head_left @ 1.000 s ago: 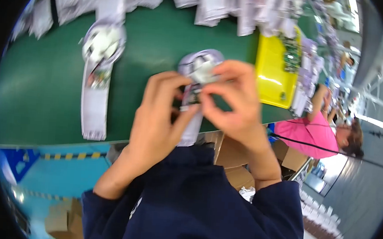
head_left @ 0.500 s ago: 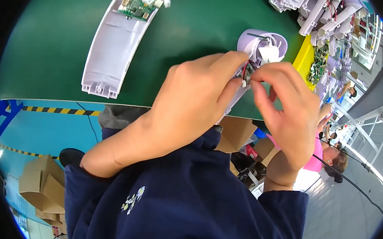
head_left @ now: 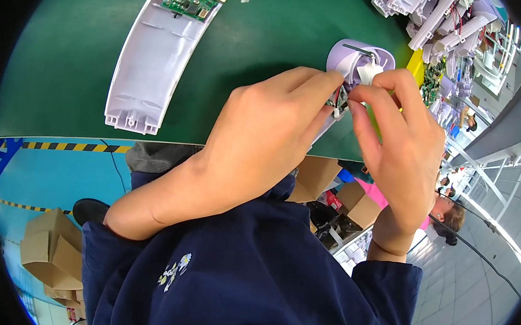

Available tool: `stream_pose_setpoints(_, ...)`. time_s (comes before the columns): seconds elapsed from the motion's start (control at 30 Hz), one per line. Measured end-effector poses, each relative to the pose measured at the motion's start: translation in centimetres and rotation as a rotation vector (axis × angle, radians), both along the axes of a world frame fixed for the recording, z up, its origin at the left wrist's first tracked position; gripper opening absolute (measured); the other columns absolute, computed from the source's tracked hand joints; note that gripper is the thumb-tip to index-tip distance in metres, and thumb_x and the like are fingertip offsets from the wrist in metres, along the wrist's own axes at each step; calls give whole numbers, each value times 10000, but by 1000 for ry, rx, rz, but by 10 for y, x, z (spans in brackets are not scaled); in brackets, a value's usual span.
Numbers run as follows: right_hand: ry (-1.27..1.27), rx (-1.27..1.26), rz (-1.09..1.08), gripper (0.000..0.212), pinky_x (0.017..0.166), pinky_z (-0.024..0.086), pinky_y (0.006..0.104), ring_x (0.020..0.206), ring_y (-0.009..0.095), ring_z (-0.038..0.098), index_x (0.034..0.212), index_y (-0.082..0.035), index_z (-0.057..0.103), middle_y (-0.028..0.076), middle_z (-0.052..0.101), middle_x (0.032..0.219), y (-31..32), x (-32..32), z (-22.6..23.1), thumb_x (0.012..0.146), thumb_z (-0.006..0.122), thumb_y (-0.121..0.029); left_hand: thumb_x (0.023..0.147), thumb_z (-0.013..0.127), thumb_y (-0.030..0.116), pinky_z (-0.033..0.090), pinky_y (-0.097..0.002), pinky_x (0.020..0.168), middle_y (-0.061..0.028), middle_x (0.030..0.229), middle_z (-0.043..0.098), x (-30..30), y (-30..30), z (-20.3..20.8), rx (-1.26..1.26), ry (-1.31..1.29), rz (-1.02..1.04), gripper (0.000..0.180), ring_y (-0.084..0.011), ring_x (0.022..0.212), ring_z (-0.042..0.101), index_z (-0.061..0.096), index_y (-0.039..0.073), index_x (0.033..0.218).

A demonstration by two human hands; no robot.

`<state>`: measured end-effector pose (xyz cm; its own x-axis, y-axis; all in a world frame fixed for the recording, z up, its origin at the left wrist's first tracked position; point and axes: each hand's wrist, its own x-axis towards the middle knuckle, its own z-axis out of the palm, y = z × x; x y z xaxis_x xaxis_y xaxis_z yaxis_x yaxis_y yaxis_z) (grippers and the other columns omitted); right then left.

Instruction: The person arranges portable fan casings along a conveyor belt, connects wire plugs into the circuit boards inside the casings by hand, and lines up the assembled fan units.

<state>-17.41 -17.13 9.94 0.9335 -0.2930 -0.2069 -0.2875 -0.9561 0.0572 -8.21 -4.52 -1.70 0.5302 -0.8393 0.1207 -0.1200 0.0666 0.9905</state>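
A lilac plastic housing has a round end with a white fan inside and a narrow part running toward the table's front edge. My left hand grips this narrow part between thumb and fingers, covering much of it. Beside the left fingertips, a small white connector with red and black wires shows in the housing. My right hand has thumb and index finger closed together just right of the wires; whatever they pinch is too small to make out.
A long curved lilac shell lies at the left on the green table, a green circuit board with wires at its far end. Plastic parts pile up at far right, near a yellow bin. Cardboard boxes stand below.
My right hand's fingers have shifted slightly up and right, away from the connector. My left hand keeps its grip. The whole view has shifted a little.
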Motion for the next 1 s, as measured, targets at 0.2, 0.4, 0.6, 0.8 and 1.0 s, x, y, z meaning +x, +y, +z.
stream_pose_setpoints(0.2, 32, 39, 20, 138, 577, 503, 353, 665, 222, 638, 914, -68, 664, 29, 570, 954, -2, 0, -1, 831, 774, -83, 842, 728, -50, 580, -346, 684, -140, 1029, 735, -1, 0, -1, -12, 2, 8, 351, -275, 769, 709, 703, 0, 1189)
stream_pose_setpoints(0.4, 48, 5, 15, 135, 572, 500, 356, 643, 228, 635, 905, -66, 660, 33, 569, 941, 0, 3, -2, 832, 772, -89, 839, 726, -51, 600, -362, 724, -158, 1055, 742, -1, 0, -1, -26, -11, 26, 345, -308, 841, 734, 705, -10, 1181)
stream_pose_setpoints(0.6, 9, 17, 33, 132, 570, 501, 357, 634, 232, 629, 901, -66, 662, 38, 565, 915, 0, 7, -3, 825, 768, -84, 843, 722, -51, 599, -361, 720, -157, 1047, 741, 1, 1, 1, -11, 9, -1, 338, -311, 837, 733, 706, -11, 1178)
stream_pose_setpoints(0.8, 68, 55, 13, 183, 555, 475, 370, 667, 272, 608, 927, -37, 661, 63, 591, 933, 2, 11, 3, 787, 773, -1, 847, 720, -49, 600, -365, 730, -159, 1049, 740, 1, 2, 0, -18, 8, 0, 336, -324, 856, 734, 704, -11, 1180)
stream_pose_setpoints(1.0, 114, 8, 35, 163, 566, 481, 377, 665, 278, 614, 935, -34, 661, 66, 587, 944, 6, 17, 4, 810, 765, -23, 846, 720, -50, 606, -375, 742, -164, 1065, 744, 1, 3, 0, -41, 8, -5, 341, -333, 882, 739, 705, -9, 1184)
